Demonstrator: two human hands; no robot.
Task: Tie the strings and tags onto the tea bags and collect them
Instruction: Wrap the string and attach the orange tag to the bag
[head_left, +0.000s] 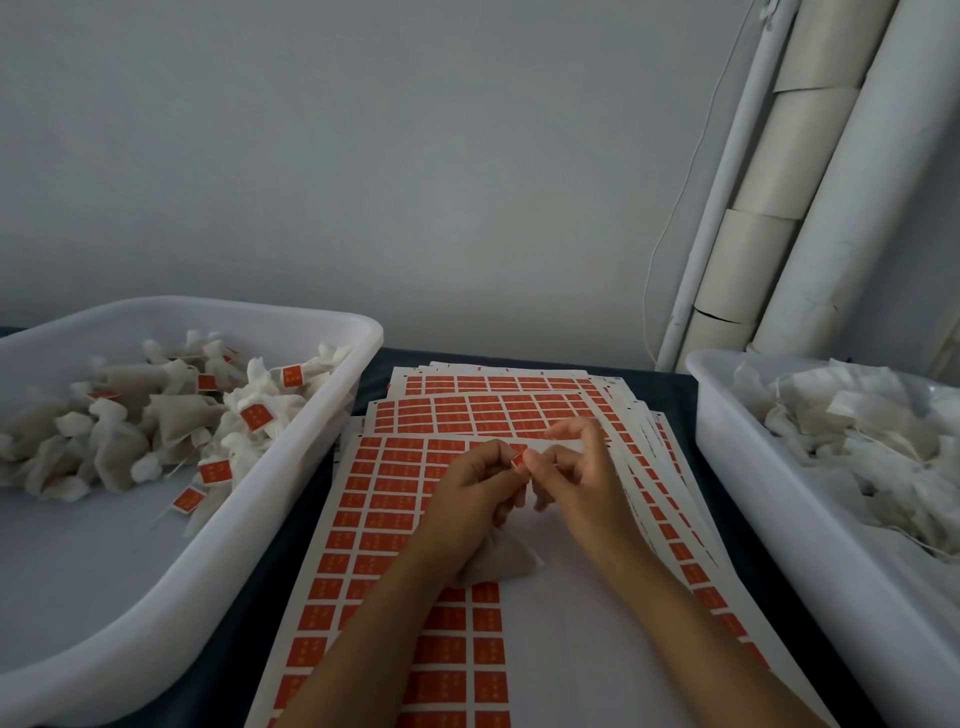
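Orange-red tags (415, 483) in grid on white sheets; white tubs (291, 447); off-white tea bags (176, 415).

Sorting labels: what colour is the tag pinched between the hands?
Orange-red tag, seen in the head view.

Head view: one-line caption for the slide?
Both hands pinch an orange tag over sticker sheets, between two white bins.

Single head cam, wide-angle, close above table (670, 387) near edge, facing forward-down toward far edge and wall (363, 156).
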